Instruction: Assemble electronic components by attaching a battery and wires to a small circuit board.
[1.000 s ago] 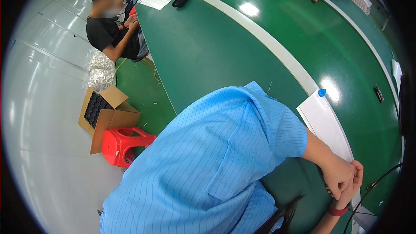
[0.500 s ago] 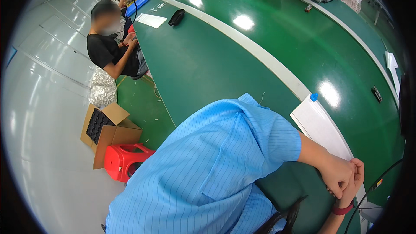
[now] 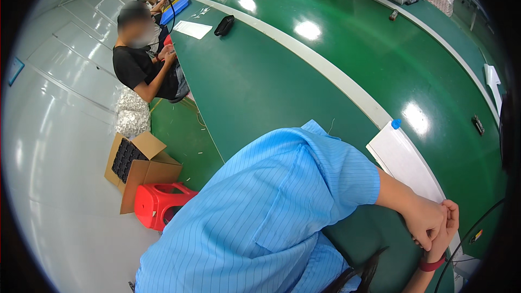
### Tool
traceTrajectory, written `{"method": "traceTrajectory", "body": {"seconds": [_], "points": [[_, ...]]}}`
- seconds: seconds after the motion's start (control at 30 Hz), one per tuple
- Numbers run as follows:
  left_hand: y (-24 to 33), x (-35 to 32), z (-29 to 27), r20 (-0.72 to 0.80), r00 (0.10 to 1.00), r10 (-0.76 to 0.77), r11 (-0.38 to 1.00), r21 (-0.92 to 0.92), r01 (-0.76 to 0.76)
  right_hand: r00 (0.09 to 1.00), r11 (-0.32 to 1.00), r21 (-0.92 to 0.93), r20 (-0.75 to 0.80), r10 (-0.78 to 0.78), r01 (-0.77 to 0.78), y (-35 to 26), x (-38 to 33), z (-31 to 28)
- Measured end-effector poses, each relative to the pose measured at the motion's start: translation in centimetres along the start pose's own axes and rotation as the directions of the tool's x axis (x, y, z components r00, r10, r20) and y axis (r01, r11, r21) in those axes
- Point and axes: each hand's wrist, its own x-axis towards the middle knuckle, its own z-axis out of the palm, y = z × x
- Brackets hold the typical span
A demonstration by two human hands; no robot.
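Note:
Over the table's edge at the lower right, my two hands are together. My left hand [image 3: 424, 221] comes across from the blue striped sleeve, its fingers curled in and its fingertips against the right hand near the wrist. My right hand [image 3: 450, 221] is partly behind it, with a red band [image 3: 432, 264] round the wrist. Its visible fingers are bent, and their tips are partly hidden. Anything small between the hands is hidden. Beside them lies a stack of white paper [image 3: 408, 165] with a blue object [image 3: 396, 123] at its far corner.
The green table [image 3: 260, 87] has a pale raised edge strip [image 3: 320, 65]. On it lie a black case [image 3: 224, 25] and a white sheet [image 3: 192, 29]. A seated person [image 3: 135, 65] is at the far left. A red stool [image 3: 157, 203] and an open carton [image 3: 138, 171] stand beside me.
The whole view has shifted slightly, so everything sits a little lower and further right. My hands keep nearly the same pose together.

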Motion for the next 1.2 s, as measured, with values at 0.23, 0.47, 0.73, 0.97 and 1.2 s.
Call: {"method": "traceTrajectory", "body": {"seconds": [0.23, 0.47, 0.73, 0.97, 1.2], "points": [[0.39, -0.09, -0.19, 0.025, 0.999, -0.035, 0.999, 0.004, 0.035, 1.0, 1.0, -0.005, -0.024, 0.006, -0.006, 0.06, -0.08, 0.07], [0.42, -0.1, -0.24, 0.022, 1.0, -0.015, 1.0, 0.02, 0.015, 1.0, 1.0, -0.008, -0.029, 0.008, -0.009, 0.06, -0.03, 0.16], [0.23, 0.06, -0.18, 0.05, 0.998, -0.044, 0.999, 0.006, 0.043, 1.0, 1.0, 0.005, -0.006, 0.023, -0.023, 0.41, 0.02, -0.3], [0.17, 0.13, -0.13, 0.045, 0.999, -0.014, 1.0, 0.009, 0.013, 1.0, 1.0, 0.016, 0.009, 0.026, -0.026, 0.26, -0.04, -0.32], [0.2, 0.12, -0.16, 0.052, 0.999, 0.0, 0.999, 0.037, -0.002, 1.0, 1.0, 0.001, 0.01, 0.013, -0.013, 0.32, -0.04, -0.28]]}}
